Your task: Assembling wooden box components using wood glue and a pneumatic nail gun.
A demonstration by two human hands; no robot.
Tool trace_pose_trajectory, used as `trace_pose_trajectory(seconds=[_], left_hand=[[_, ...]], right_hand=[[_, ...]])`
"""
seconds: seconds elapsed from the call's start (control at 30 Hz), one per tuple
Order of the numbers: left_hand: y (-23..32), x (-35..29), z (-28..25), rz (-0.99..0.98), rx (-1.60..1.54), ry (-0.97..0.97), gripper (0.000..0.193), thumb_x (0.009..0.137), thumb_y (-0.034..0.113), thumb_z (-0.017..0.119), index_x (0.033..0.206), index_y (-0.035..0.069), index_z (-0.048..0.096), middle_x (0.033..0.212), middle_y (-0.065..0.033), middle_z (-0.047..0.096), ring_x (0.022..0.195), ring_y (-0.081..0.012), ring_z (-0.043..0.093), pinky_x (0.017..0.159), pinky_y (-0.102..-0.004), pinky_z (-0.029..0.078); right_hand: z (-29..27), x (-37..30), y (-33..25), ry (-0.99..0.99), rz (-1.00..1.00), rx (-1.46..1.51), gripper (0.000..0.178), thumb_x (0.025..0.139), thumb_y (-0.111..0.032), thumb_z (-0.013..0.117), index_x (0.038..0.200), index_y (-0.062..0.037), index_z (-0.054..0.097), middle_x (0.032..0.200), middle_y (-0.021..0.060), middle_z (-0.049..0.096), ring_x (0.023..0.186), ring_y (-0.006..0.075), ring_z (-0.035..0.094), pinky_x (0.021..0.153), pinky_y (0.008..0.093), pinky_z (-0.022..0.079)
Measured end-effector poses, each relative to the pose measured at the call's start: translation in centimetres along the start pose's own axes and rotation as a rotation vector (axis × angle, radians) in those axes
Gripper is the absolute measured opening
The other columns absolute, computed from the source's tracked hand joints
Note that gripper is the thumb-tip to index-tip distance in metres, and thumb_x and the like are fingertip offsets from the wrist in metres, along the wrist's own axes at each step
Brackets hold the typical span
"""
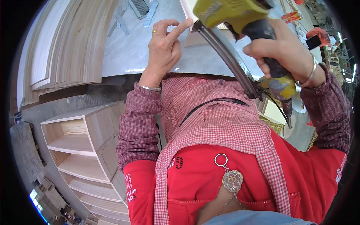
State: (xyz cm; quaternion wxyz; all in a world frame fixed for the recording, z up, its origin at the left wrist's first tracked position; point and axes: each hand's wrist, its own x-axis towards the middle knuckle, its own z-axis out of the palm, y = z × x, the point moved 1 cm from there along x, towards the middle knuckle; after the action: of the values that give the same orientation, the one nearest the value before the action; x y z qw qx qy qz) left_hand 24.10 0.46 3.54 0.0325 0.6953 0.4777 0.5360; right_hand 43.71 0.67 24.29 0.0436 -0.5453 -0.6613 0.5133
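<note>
My right hand (pixel 279 48) is closed round the black grip of a yellow nail gun (pixel 230 11). The gun's long dark magazine (pixel 225 56) slants down toward my apron, and an air fitting hangs at the foot of the handle. Beside the gun's nose is my left hand (pixel 164 47), with one finger stretched to the edge of a pale wooden piece (pixel 200 39) and the others loosely bent. It grips nothing that I can see. The gun covers much of that wooden piece, which lies on the grey worktable (pixel 129 56).
Thin wooden boards (pixel 75 41) stand stacked at the table's left. Metal nail strips (pixel 150 15) lie beyond my left hand. A column of open wooden boxes (pixel 75 144) rises at lower left. Orange-handled tools (pixel 291 17) and a dark phone-like object (pixel 313 42) are at far right.
</note>
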Motion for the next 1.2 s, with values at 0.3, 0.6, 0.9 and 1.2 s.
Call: trace_pose_trajectory(seconds=[0.3,0.6,0.9,1.2], left_hand=[[0.3,0.2,0.5,0.105,0.140,0.102,0.036,0.070,-0.001,0.068,0.104,0.010,0.066,0.095,-0.0034,0.059,0.077,-0.0178,0.052,0.066,-0.0254,0.045],[2.4,1.3,-2.2,0.051,0.185,-0.189,0.033,0.073,-0.009,0.061,0.103,0.003,0.066,0.094,-0.0065,0.062,0.080,-0.0214,0.056,0.076,-0.0296,0.043],[2.9,6.2,-4.1,0.025,0.312,-0.425,0.033,0.079,-0.008,0.055,0.108,0.006,0.064,0.104,-0.0071,0.059,0.088,-0.0209,0.055,0.079,-0.0294,0.044],[4.9,14.7,3.4,0.336,0.371,-0.683,0.022,0.088,0.008,0.055,0.109,0.007,0.061,0.112,-0.0067,0.057,0.104,-0.0246,0.052,0.089,-0.0344,0.042]], right_hand=[[-7.8,-3.4,10.8,0.395,-0.002,0.127,0.016,0.076,-0.016,0.063,0.071,-0.0029,0.054,0.049,0.0017,0.050,0.038,0.0086,0.042,0.038,0.0204,0.036],[-18.0,-7.3,28.4,0.842,0.222,-0.030,0.018,0.076,-0.020,0.061,0.073,-0.0028,0.056,0.052,0.0053,0.053,0.039,0.0135,0.045,0.040,0.0246,0.038],[-21.6,-7.9,43.4,1.029,0.583,-0.756,0.043,0.077,-0.029,0.060,0.111,-0.0050,0.053,0.082,0.0165,0.066,0.072,0.0346,0.062,0.064,0.0426,0.049],[-21.0,-6.5,42.9,1.046,0.692,-0.667,0.067,0.078,-0.038,0.065,0.132,-0.0085,0.039,0.097,0.0179,0.064,0.084,0.0346,0.063,0.071,0.0428,0.049]])
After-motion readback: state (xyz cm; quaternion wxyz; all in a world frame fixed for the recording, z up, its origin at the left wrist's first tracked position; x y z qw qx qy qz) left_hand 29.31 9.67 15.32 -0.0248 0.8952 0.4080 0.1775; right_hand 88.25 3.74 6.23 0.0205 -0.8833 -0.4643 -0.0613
